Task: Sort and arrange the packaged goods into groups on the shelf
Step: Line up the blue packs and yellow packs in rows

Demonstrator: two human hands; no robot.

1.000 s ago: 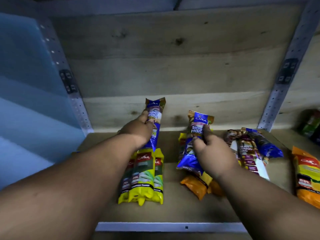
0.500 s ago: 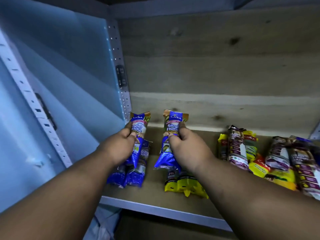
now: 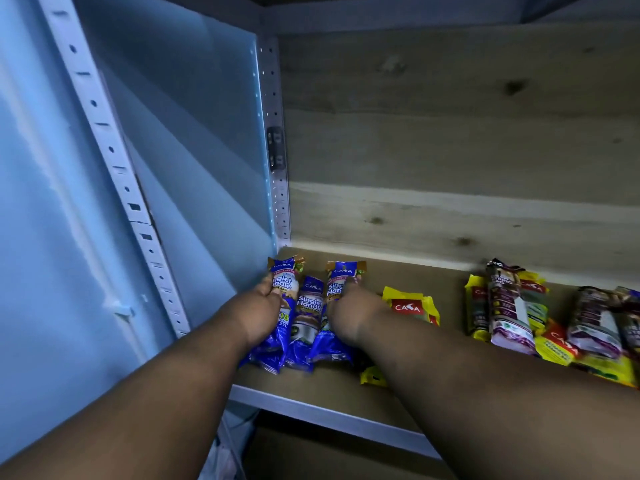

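Side panel (image 3: 180, 140): blue, closes the shelf's left end.

Left hand (image 3: 258, 315): curled around the outer edge of the left blue pack (image 3: 284, 287), thumb side on its face. Pack looks grasped, though the fingers beneath are hidden.

Blue packs, three: left, middle blue pack (image 3: 308, 318), right blue pack (image 3: 341, 277). They lie flat at the left end of the shelf (image 3: 322, 414), side by side and touching, long axes running front to back and fanned slightly toward the back wall (image 3: 450, 150).

Right hand (image 3: 349, 315): laid over the right blue pack, fingers bent on its face. Pressing or gripping, cannot tell.

The blue group sits between the two hands, so the likely squeeze is inward across the short axis. The left hand is nearer the side panel.

Yellow pack (image 3: 410, 306): just beside the right hand, apart from the blue group.

Mixed pile (image 3: 512, 306): brown and yellow packs overlapping, well apart to the right, not yet grouped.
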